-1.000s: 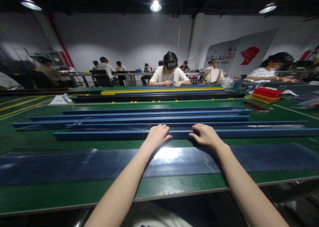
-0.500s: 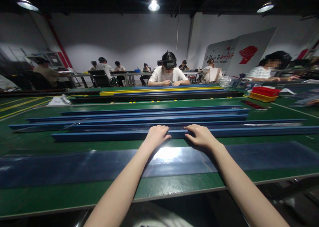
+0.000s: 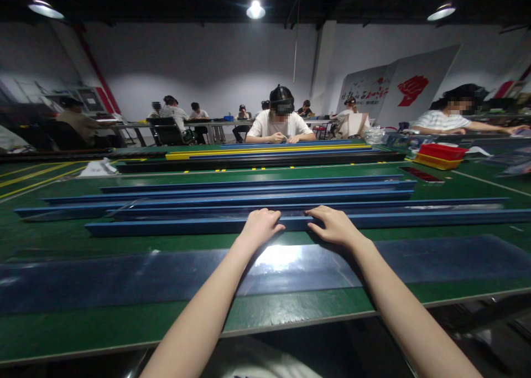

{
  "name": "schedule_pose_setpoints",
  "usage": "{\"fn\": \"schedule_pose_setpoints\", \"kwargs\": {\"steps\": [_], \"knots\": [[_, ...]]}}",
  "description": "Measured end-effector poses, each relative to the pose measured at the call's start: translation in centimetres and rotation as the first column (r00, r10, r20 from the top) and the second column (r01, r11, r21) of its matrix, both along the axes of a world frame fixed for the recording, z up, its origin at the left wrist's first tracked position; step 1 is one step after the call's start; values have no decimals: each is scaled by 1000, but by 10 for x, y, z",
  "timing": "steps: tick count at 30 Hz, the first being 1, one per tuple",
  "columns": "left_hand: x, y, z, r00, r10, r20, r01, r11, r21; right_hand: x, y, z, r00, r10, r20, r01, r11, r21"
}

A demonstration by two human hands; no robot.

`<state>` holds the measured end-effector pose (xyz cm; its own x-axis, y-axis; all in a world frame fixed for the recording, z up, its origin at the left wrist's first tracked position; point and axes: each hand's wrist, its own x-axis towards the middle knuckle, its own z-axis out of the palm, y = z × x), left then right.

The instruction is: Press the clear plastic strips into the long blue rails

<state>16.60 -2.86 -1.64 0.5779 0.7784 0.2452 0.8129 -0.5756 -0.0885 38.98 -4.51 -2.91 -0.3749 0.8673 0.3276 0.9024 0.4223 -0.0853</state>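
Observation:
My left hand [image 3: 260, 227] and my right hand [image 3: 334, 226] rest side by side on the nearest long blue rail [image 3: 166, 227], fingers curled over its top edge. That rail lies across the green table [image 3: 124, 322], with several more blue rails [image 3: 249, 192] lined up parallel behind it. A wide glossy dark blue sheet [image 3: 103, 278] lies flat on the table beneath my forearms, catching a bright glare between my wrists.
Yellow and black rails [image 3: 265, 152] lie farther back. A person in a white shirt [image 3: 280, 124] sits opposite. Red and yellow trays [image 3: 442, 155] stand at the right, where another person [image 3: 450, 120] works. More people sit at tables by the back wall.
My right hand slid slightly left along the rail, closer to my left hand. The view shifted a little.

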Motion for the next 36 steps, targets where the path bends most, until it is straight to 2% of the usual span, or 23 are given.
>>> {"fn": "schedule_pose_setpoints", "kwargs": {"steps": [24,36], "knots": [[-1,1,-3,1000,23,-12,-23,1000,-1,-1,-1,2,1000,3,3,-3,1000,-2],[0,0,-2,1000,18,-14,-18,1000,-11,-1,-1,4,998,-54,13,54,999,-5]]}}
